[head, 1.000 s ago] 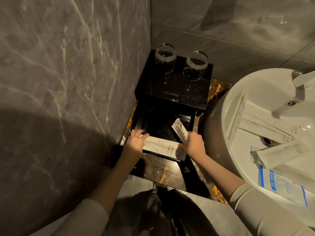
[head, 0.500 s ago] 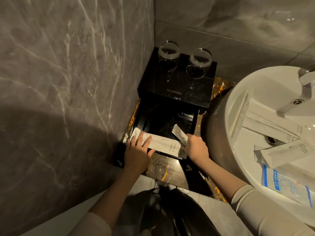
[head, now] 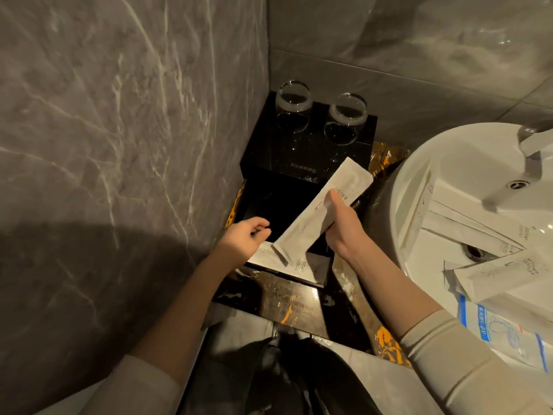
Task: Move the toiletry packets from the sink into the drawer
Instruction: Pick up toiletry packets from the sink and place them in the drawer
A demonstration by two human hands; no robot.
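My right hand (head: 339, 226) grips a long white toothbrush packet (head: 311, 217), held slanted above the open black drawer (head: 318, 272). A second white toothbrush packet (head: 276, 260) lies across the drawer's front edge. My left hand (head: 245, 238) hovers just over that packet's left end, fingers loosely curled, holding nothing. In the white sink (head: 443, 145) at right lie several more white packets (head: 466, 226) and a blue-printed plastic packet (head: 505, 333).
Two upturned glasses (head: 291, 104) stand on the black box (head: 299, 151) above the drawer. Grey marble walls close in at left and behind. The tap (head: 535, 145) overhangs the sink. A dark marble counter (head: 293, 304) lies below the drawer.
My right hand has lifted a long packet up and tilted it over the drawer. My left hand has come off the packet on the drawer's edge and risen slightly.
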